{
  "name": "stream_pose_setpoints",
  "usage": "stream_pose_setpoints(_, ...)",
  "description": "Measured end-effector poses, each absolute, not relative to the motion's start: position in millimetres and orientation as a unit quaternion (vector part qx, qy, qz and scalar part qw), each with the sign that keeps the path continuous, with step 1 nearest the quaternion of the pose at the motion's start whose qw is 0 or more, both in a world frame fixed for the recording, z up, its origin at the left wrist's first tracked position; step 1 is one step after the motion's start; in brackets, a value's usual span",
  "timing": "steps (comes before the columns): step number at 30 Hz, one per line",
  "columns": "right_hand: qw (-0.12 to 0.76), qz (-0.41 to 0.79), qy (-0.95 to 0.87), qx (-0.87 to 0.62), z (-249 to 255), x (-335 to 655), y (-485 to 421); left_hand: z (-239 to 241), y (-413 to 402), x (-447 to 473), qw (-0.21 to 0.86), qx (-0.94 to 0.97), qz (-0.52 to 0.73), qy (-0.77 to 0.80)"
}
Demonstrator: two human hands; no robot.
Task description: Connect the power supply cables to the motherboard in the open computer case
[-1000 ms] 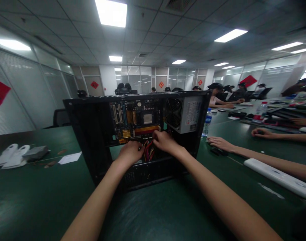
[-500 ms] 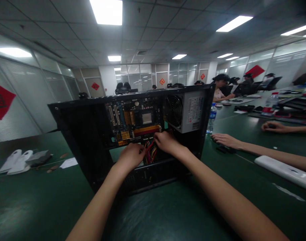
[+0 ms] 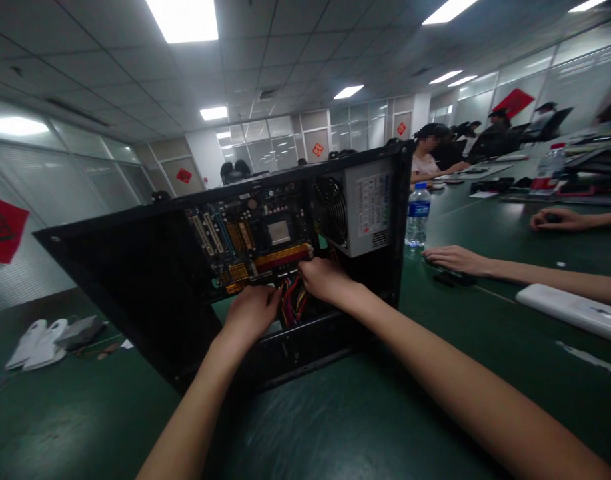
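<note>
Green table (image 3: pixel 335 427): both hands' grip closed on cable bundle (image 3: pixel 293 301) inside open PC case (image 3: pixel 135 280).

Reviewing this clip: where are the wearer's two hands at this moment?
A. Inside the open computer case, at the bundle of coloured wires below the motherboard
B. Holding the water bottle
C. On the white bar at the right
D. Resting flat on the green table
A: the left hand and right hand are both inside the open computer case, on either side of the coloured wires just below the motherboard.

Both forearms are bare to the hands, without sleeves, watch or rings.
</note>
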State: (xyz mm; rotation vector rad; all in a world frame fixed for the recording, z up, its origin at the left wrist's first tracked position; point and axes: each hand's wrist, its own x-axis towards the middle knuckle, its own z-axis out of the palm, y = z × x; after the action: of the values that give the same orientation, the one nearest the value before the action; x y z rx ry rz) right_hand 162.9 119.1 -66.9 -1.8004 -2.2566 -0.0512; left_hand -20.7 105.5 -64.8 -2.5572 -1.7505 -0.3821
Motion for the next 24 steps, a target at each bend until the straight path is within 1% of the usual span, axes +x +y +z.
stream_pose_setpoints(6, 0.140, -0.007, -0.791, -0.596, -71.4, 165.8, 121.0, -66.8, 106.7, -23.7, -0.050, -0.861, -0.122, -0.492)
stream_pose_setpoints(13, 0.139, -0.001, -0.797, -0.588, -70.0, 166.5, 121.5, -65.3, 106.2, -24.9, -0.047, -0.882, -0.112, -0.455)
stream_pose_setpoints(19, 0.139, -0.010, -0.785, -0.604, -66.7, 165.9, 118.5, -64.7, 105.7, -23.2, -0.022, -0.863, -0.126, -0.488)
stream_pose_setpoints(24, 0.134, -0.013, -0.781, -0.610, -65.3, 164.9, 115.7, -65.6, 107.1, -21.7, 0.004, -0.848, -0.107, -0.519)
